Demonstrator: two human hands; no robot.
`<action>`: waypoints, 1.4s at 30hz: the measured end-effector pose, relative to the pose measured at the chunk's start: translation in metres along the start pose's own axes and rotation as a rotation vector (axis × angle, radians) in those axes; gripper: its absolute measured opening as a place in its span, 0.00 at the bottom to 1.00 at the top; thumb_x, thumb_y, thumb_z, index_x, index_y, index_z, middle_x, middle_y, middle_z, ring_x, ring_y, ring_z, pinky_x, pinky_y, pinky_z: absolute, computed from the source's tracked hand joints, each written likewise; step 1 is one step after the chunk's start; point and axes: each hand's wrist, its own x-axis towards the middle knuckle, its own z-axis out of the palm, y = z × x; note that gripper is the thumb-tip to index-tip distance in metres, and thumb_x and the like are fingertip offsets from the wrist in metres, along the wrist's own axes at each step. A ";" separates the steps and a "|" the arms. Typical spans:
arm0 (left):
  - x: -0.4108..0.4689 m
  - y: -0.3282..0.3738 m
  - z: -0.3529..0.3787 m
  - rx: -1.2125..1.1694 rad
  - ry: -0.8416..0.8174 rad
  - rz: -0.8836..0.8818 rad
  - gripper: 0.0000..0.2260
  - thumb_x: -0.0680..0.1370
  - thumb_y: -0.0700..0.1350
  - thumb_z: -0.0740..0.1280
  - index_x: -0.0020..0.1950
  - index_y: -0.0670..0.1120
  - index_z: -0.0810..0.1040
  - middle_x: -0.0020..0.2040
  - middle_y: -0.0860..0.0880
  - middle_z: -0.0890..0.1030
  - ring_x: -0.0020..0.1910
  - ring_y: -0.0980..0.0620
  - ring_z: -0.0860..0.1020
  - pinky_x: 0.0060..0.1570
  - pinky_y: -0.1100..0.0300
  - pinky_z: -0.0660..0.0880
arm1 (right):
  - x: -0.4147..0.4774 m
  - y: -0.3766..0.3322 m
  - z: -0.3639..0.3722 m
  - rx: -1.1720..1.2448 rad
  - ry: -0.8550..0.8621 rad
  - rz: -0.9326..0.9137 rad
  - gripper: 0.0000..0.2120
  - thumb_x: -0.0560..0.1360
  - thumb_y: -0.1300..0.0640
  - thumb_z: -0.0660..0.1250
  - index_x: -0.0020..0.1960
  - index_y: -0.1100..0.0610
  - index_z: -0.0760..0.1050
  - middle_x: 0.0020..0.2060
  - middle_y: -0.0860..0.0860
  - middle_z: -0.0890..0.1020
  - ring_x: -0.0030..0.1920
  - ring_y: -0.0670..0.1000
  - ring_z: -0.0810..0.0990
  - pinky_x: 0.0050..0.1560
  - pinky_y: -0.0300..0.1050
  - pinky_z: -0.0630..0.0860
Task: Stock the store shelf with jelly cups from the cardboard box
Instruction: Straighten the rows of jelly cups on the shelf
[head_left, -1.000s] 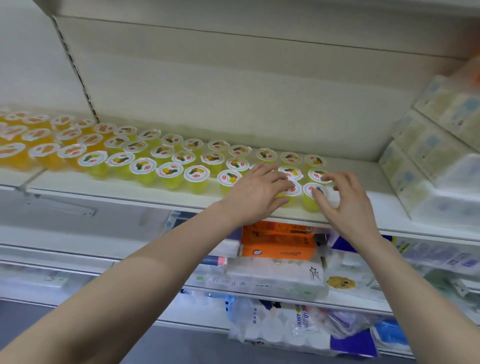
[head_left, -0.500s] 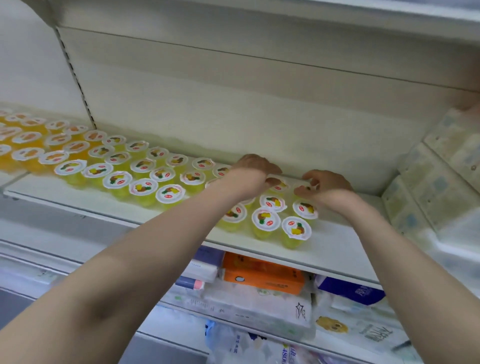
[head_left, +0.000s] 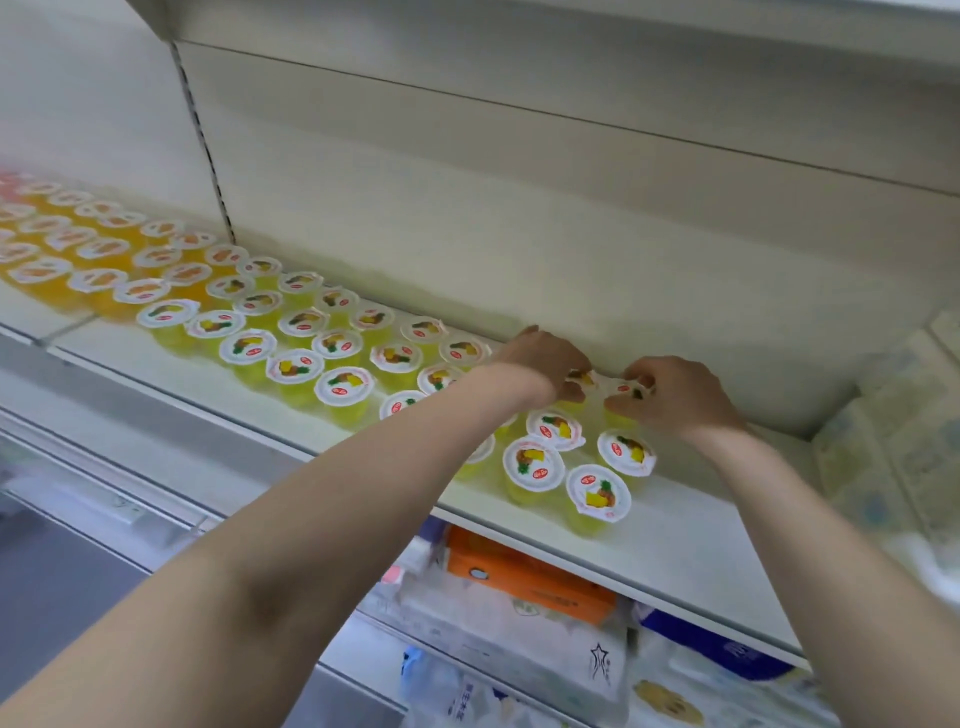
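Note:
Rows of yellow jelly cups (head_left: 343, 387) with white foil lids stand on the white store shelf (head_left: 675, 540), and orange jelly cups (head_left: 98, 283) fill its left end. Both hands reach to the back of the shelf. My left hand (head_left: 540, 358) holds one yellow cup (head_left: 579, 379) with curled fingers. My right hand (head_left: 675, 392) pinches a neighbouring cup (head_left: 621, 389) by its lid. Three more cups (head_left: 597, 491) stand in front of my hands near the shelf's front edge. The cardboard box is out of view.
Pale packaged goods (head_left: 893, 441) are stacked on the shelf to the right. Below the shelf lie an orange carton (head_left: 524, 577), a white tissue pack (head_left: 519, 654) and a blue pack (head_left: 722, 649). The shelf's back wall (head_left: 519, 208) rises just behind my hands.
My hands have moved from the front row to the back of the shelf and now grip two cups there. The camera has come closer and tilted up.

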 end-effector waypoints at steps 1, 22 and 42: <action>0.001 -0.001 0.001 -0.018 0.016 -0.012 0.21 0.79 0.56 0.64 0.72 0.54 0.71 0.68 0.51 0.74 0.69 0.48 0.68 0.67 0.58 0.59 | 0.002 0.001 0.000 -0.004 0.009 -0.004 0.20 0.71 0.47 0.74 0.61 0.53 0.79 0.55 0.52 0.82 0.56 0.55 0.79 0.47 0.42 0.67; -0.033 -0.048 -0.025 -0.016 -0.050 -0.115 0.25 0.77 0.61 0.65 0.73 0.55 0.69 0.70 0.54 0.72 0.71 0.51 0.65 0.70 0.58 0.56 | 0.016 -0.019 0.008 -0.010 -0.134 -0.215 0.26 0.72 0.47 0.73 0.69 0.51 0.74 0.63 0.49 0.78 0.61 0.52 0.76 0.59 0.46 0.71; -0.038 -0.125 -0.042 -0.103 0.082 -0.219 0.20 0.78 0.56 0.66 0.69 0.54 0.74 0.68 0.54 0.75 0.67 0.51 0.72 0.66 0.60 0.64 | 0.024 -0.042 0.005 0.043 -0.045 -0.255 0.25 0.75 0.46 0.72 0.69 0.52 0.74 0.63 0.49 0.78 0.63 0.52 0.76 0.61 0.47 0.71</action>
